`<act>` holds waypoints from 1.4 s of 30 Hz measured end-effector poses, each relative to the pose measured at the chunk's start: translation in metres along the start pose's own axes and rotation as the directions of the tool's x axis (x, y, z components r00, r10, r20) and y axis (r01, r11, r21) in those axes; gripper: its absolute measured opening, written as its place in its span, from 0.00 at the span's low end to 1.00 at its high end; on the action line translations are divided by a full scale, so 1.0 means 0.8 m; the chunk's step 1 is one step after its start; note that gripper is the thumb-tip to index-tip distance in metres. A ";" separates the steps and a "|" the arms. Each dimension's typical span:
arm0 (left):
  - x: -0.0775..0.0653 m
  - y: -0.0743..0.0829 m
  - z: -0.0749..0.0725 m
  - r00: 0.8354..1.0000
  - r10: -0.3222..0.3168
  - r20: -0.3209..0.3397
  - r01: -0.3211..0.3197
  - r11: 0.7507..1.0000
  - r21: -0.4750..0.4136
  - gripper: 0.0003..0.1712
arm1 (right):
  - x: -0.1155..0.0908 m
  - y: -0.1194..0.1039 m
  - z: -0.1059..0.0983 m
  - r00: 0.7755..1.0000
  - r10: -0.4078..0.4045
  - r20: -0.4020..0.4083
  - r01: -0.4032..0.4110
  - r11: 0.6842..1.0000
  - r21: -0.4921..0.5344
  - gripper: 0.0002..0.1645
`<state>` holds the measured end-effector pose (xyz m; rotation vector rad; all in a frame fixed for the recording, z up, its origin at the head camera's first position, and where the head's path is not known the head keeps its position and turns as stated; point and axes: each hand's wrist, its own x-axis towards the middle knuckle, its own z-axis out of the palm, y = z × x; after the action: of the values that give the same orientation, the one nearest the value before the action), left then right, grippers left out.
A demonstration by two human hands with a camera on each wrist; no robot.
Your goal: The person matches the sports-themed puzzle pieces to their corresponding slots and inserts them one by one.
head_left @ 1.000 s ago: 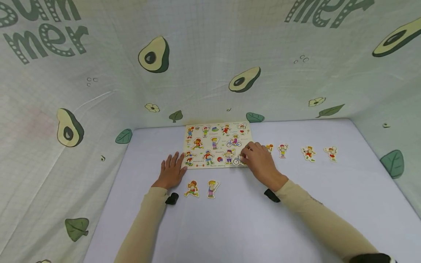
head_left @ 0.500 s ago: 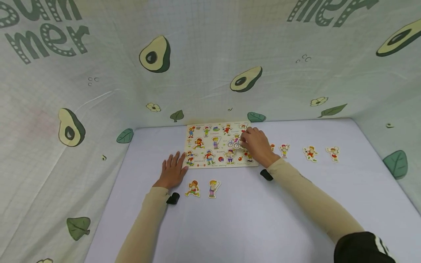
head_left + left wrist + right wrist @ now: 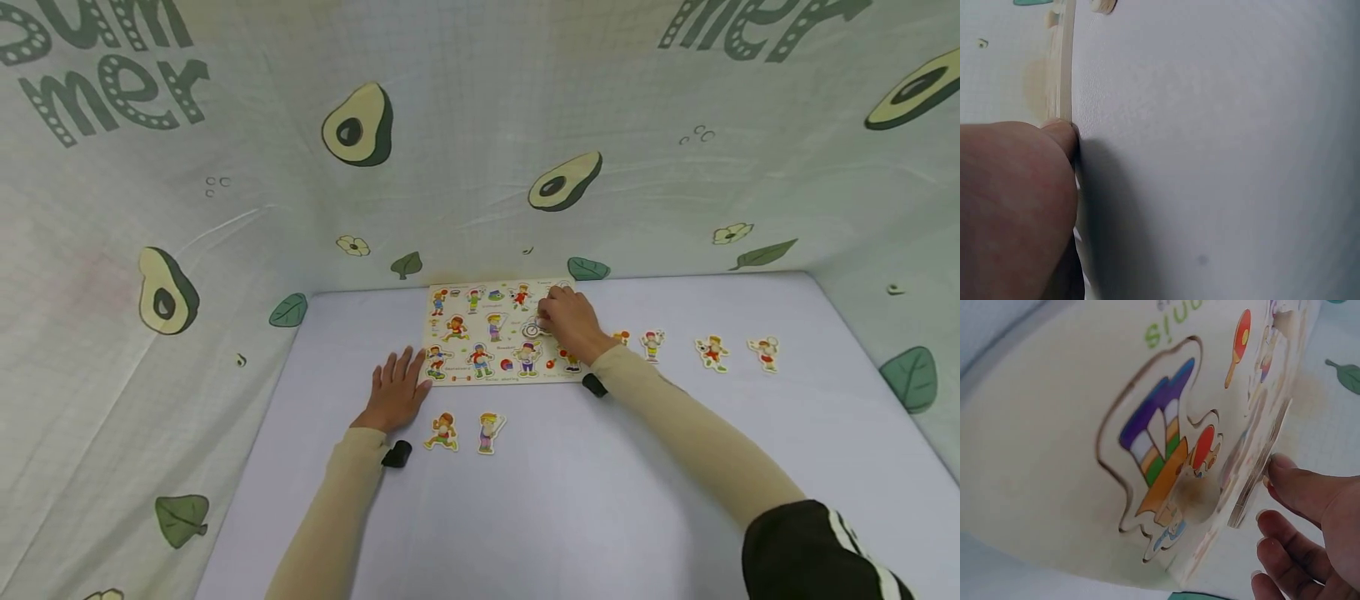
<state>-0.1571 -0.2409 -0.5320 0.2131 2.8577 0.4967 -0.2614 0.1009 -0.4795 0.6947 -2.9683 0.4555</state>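
Note:
A cream wooden puzzle board (image 3: 536,293) printed with children at sports lies at the table's back edge. My right hand (image 3: 573,325) pinches a cyclist puzzle piece (image 3: 531,329) over the board's right part and hides much of it. In the right wrist view the piece's edge (image 3: 1261,472) stands tilted at the thumb, above the slots. My left hand (image 3: 393,392) lies flat on the table, fingers spread, its thumb at the board's lower left corner. In the left wrist view the thumb (image 3: 1063,134) touches the board's side.
Before the board lie a runner piece (image 3: 442,432) and a batter piece (image 3: 491,433). To its right, several loose pieces form a row, including a footballer piece (image 3: 711,353) and a racket player piece (image 3: 765,354). An avocado-print cloth (image 3: 465,225) hangs behind the white table (image 3: 570,500).
My right hand has carried the cyclist piece from the board's lower right corner up and slightly left, over the middle row. My left hand has stayed in place.

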 end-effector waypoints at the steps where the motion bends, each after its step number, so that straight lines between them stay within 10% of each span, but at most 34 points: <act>1: 0.000 0.000 0.000 1.000 -0.001 -0.001 0.001 1.000 0.002 0.39 | 0.002 0.000 0.001 1.000 0.000 0.004 0.000 1.000 -0.006 0.08; 28: -0.003 0.013 -0.014 0.999 -0.022 0.039 0.022 1.000 -0.001 0.38 | 0.016 -0.004 0.015 0.999 0.026 0.047 -0.025 0.999 -0.021 0.08; 42: 0.002 0.001 -0.002 1.000 -0.015 0.023 0.015 1.000 0.007 0.38 | -0.044 -0.036 0.003 0.998 0.004 -0.064 -0.003 1.000 0.015 0.16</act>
<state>-0.1592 -0.2407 -0.5305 0.1968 2.8363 0.4788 -0.2174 0.0906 -0.4785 0.6633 -2.9093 0.4903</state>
